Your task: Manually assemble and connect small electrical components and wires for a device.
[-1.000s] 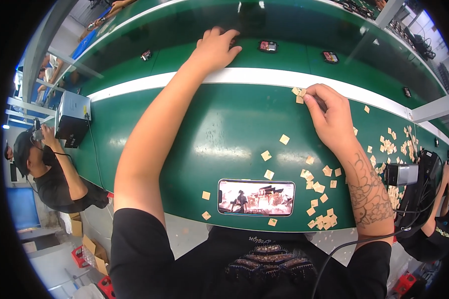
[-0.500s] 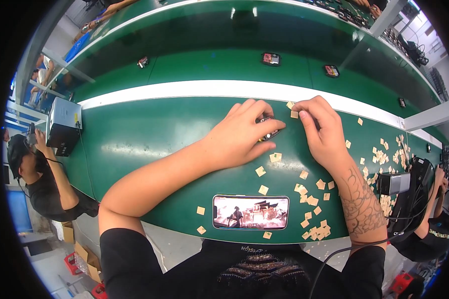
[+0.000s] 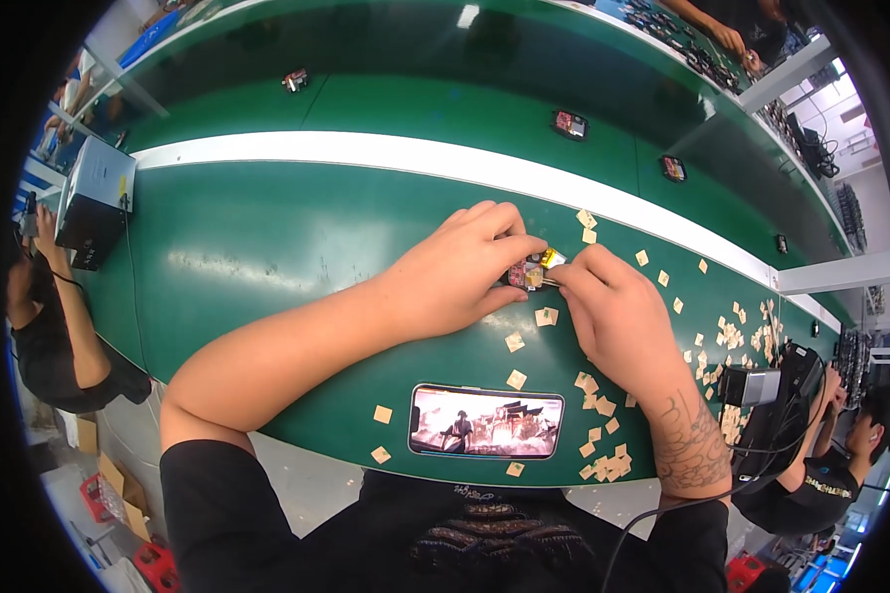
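1. Small dark part with a yellow tab (image 3: 532,271) pinched between both hands, on the green bench (image 3: 267,247) just short of the white stripe (image 3: 366,150) — mid-bench, well in from the near edge.
2. Long axis roughly left-right, yellow end toward the right hand.
3. Left hand (image 3: 455,272) palm down, fingers curled, tips closed on the dark end; forearm slanting in from the near-left.
4. Right hand (image 3: 613,316) knuckles up, thumb and forefinger nipping the yellow end — equally near.
5. Tan paper squares (image 3: 603,405) scattered nearby; phone (image 3: 487,422) at the near edge.

both hands (image 3: 539,282) pinching a small dark part (image 3: 530,273), tan squares (image 3: 603,405) scattered, phone (image 3: 487,421) nearby
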The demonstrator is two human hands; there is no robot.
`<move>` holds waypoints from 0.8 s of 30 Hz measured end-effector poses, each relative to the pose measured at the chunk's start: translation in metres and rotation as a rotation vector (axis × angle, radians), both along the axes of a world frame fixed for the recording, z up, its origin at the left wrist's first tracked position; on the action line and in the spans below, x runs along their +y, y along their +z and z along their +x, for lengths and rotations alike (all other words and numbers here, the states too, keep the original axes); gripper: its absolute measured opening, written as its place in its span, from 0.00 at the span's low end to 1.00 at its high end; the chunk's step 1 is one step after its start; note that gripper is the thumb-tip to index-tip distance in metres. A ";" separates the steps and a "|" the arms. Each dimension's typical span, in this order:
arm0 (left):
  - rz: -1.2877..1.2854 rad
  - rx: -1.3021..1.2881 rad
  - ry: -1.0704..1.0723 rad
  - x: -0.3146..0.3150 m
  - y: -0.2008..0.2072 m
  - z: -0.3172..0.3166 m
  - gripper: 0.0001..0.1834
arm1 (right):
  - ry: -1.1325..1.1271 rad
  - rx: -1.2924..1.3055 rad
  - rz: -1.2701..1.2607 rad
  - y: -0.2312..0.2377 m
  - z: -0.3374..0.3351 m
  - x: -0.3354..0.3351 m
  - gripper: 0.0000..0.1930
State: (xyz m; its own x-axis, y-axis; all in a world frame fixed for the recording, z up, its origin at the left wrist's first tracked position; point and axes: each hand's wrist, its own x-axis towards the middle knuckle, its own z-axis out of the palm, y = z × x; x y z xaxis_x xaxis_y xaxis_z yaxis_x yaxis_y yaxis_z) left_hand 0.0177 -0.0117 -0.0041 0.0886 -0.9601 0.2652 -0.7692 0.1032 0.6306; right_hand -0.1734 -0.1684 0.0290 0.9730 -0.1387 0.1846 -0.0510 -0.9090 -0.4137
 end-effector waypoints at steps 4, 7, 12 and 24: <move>-0.044 0.063 0.030 0.002 -0.006 -0.007 0.28 | 0.033 -0.001 -0.318 0.006 0.005 0.012 0.09; -0.101 -0.012 0.033 0.002 -0.006 -0.011 0.28 | 0.023 -0.005 -0.316 0.001 0.004 0.011 0.09; -0.101 0.024 0.072 0.002 -0.004 -0.012 0.26 | -0.072 -0.134 0.170 -0.017 0.002 -0.007 0.08; -0.040 -0.013 -0.002 0.007 0.005 -0.015 0.36 | -0.072 -0.121 0.365 -0.003 0.000 -0.015 0.09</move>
